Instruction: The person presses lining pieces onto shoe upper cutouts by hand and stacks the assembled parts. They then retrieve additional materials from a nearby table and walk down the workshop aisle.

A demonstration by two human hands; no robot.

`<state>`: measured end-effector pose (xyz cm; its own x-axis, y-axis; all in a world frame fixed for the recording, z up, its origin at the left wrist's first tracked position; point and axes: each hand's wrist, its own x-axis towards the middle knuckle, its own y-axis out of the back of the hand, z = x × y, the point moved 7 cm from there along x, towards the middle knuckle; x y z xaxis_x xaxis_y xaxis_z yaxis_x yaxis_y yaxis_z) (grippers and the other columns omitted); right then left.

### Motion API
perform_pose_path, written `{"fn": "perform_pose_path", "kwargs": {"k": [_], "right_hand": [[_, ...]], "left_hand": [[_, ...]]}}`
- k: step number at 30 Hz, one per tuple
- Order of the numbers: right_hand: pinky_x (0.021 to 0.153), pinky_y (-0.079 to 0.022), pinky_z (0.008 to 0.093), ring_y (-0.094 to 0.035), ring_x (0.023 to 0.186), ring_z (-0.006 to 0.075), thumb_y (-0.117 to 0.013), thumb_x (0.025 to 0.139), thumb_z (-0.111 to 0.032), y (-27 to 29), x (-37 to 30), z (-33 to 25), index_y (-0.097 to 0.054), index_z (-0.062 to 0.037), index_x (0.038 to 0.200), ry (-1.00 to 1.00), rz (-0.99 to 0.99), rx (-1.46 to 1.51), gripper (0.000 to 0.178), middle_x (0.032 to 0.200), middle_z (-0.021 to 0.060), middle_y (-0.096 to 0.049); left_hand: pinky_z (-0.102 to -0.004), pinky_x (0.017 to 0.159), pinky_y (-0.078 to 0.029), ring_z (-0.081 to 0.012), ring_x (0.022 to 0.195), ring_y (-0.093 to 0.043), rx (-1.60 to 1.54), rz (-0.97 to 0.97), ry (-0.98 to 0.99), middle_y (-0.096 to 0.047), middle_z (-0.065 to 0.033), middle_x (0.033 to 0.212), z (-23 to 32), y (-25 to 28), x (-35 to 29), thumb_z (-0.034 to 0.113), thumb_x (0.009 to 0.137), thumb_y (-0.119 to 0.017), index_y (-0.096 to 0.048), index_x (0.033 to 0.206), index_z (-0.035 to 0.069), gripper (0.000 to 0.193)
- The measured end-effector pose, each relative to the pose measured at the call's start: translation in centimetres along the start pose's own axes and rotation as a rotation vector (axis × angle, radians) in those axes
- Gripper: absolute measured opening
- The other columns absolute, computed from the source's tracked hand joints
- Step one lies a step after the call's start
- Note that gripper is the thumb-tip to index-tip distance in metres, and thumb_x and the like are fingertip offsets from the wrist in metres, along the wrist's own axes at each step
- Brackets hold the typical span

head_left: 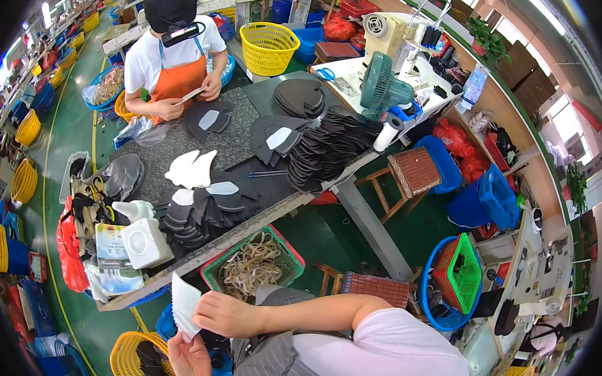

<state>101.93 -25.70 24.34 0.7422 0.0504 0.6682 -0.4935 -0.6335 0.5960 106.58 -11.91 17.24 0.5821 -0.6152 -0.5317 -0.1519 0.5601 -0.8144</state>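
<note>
Near the table's front edge, both hands hold a white sheet (185, 307) with a zigzag left edge. My left hand (189, 364) grips its lower end, and a gold-coloured bracelet circles that wrist. My right hand (227, 315) pinches its right side, fingers closed. Beyond the sheet, a pile of dark, curved shoe-upper pieces (191, 222) lies on the table, some bearing white patches. Loose white cut pieces (191, 168) rest behind that pile. Farther right, another stack of dark pieces (329, 148) spreads along the edge, with two thin pens (268, 173) beside it.
Across the speckled table (154, 205) a co-worker (175, 71) in an orange apron holds a small pale piece. A white box (146, 243) stands at the near left corner. Under the edge sits a basket (293, 265) of tan strips; a yellow basket (122, 364) is at lower left.
</note>
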Motion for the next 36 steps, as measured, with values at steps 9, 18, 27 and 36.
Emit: {"fn": "perform_pose_path", "kwargs": {"k": [9,18,27,36], "right_hand": [[0.058,-0.037,0.0287,-0.048,0.069,0.0177,-0.055,0.071,0.004,-0.8,-3.4,0.2,-0.045,-0.0045,0.087,-0.516,-0.19,0.956,0.021,0.078,0.0058,-0.047],[0.06,-0.037,0.0219,-0.043,0.07,0.0053,-0.053,0.075,0.004,-6.8,-5.9,-6.4,-0.041,-0.0053,0.087,-0.717,-0.399,1.576,0.02,0.076,-0.0024,-0.043],[0.075,-0.043,0.0241,-0.053,0.087,0.0063,-0.06,0.086,-0.006,-13.6,-18.8,-19.9,-0.05,-0.0083,0.096,-0.825,-1.028,1.45,0.015,0.09,-0.0022,-0.054],[0.071,-0.042,0.0217,-0.051,0.081,0.0042,-0.063,0.086,-0.01,-15.3,-24.5,-32.1,-0.049,-0.0075,0.093,-0.425,-1.736,1.305,0.016,0.085,-0.0023,-0.052]], "left_hand": [[-0.0359,0.087,-0.045,-0.0248,0.104,-0.053,0.355,0.029,-0.375,-0.057,-0.0131,0.118,-2.7,4.6,-8.7,0.044,0.094,-0.046,-0.056,0.116,0.0,0.05],[-0.0442,0.101,-0.035,-0.032,0.12,-0.042,0.548,0.31,-0.326,-0.039,-0.0202,0.133,-8.7,10.7,-14.0,0.033,0.092,-0.055,-0.036,0.133,-0.003,0.057],[-0.0214,0.07,-0.046,-0.0086,0.077,-0.056,0.442,0.813,-0.674,-0.062,-0.0046,0.092,-18.2,21.7,-30.4,0.014,0.092,-0.056,-0.056,0.102,0.0,0.018],[-0.0199,0.064,-0.045,-0.0063,0.072,-0.056,-0.083,1.284,-0.994,-0.064,-0.0024,0.085,-32.5,27.4,-37.8,0.02,0.09,-0.06,-0.059,0.098,0.004,0.018]]}}
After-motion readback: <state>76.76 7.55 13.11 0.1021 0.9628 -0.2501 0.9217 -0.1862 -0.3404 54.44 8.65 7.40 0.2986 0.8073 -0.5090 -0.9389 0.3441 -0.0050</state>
